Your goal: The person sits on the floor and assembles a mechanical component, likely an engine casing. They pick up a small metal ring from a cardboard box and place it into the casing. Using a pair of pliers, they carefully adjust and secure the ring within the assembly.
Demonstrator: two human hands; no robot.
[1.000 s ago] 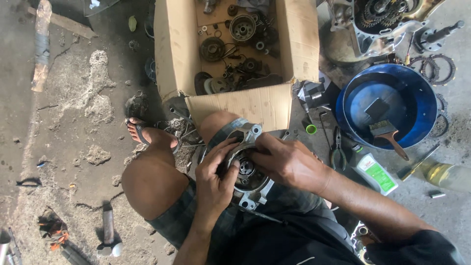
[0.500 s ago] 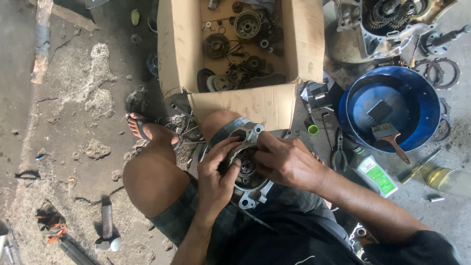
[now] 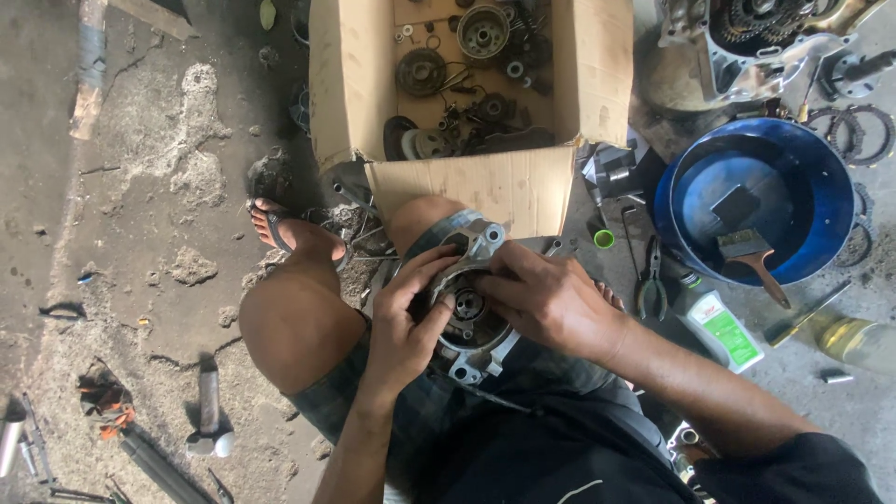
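A: Holding a grey metal engine cover (image 3: 471, 322) on the lap, between the knees, so it stays steady off the floor (image 3: 140, 233). Left hand (image 3: 406, 322) clamped on the cover's near rim, fingers curled over the edge, thumb toward the centre bore.
B: Right hand (image 3: 551, 303)?
A: Closed over the cover's right side, fingertips pressed in near the middle. Looks like bracing while the other works the bore. Cannot tell if anything small is pinched in there, too hidden.
B: Surroundings?
A: Open cardboard box (image 3: 467, 191) just ahead of the knees, full of gears and loose parts, within reach. Blue basin (image 3: 821, 201) at right with a paintbrush (image 3: 751, 257) lying in it, probably for washing parts. Pliers (image 3: 651, 285) on the floor beside the basin, green-labelled bottle (image 3: 723, 327) near them. Hammer (image 3: 207, 415) at left, well apart. Sandalled foot (image 3: 289, 233) planted flat by the box.
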